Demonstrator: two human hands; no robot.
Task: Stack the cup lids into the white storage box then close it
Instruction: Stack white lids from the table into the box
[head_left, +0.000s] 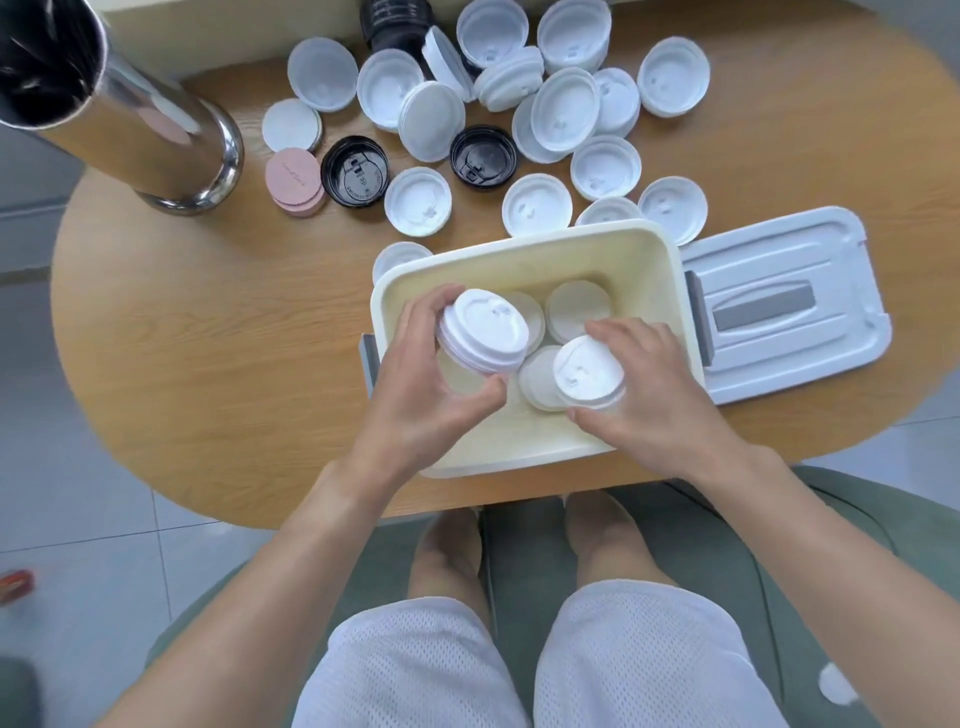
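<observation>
While both hands hover over the white storage box (524, 249), left hand (415, 384) gripping a lid stack (483, 332), right hand (660, 395) clasping another lid (587, 371).

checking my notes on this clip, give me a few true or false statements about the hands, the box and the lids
1. The left hand grips a stack of white lids above the storage box. True.
2. The box cover is already on the box. False: it lies on the table to the right of the open box.
3. The right hand holds nothing. False: it holds a white lid inside the box.
4. Two black lids lie among the loose lids on the table. True.
5. The box has no lids in it yet. False: several white lids lie on its bottom.
</observation>
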